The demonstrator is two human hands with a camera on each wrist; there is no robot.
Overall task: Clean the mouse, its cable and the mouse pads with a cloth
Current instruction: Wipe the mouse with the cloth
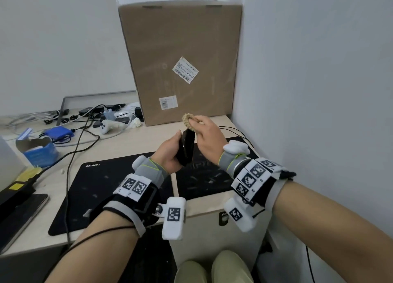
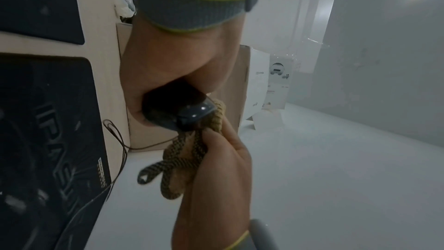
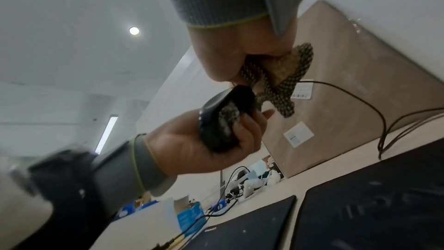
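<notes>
My left hand [image 1: 170, 150] grips the black mouse [image 1: 187, 147] on edge above the desk, fingers curled round its body [image 3: 223, 121]. My right hand [image 1: 207, 135] holds a bunched tan cloth [image 1: 188, 121] with a dark woven edge and presses it against the mouse's front end [image 2: 192, 113]. The cloth [image 2: 182, 159] hangs in folds from the right hand's fingers [image 2: 216, 151]. The thin mouse cable [image 1: 240, 132] trails off to the right across the desk. Two black mouse pads lie below the hands, the left one [image 1: 102, 189] marked Lenovo and the right one [image 1: 204, 178] speckled with pale bits.
A tall cardboard box [image 1: 180, 64] stands against the wall behind the hands. Cables, chargers, a white controller [image 1: 108, 126] and a blue box [image 1: 39, 151] clutter the left of the desk. A white wall [image 1: 308, 81] closes the right side. A dark laptop [image 1: 19, 214] lies at the front left.
</notes>
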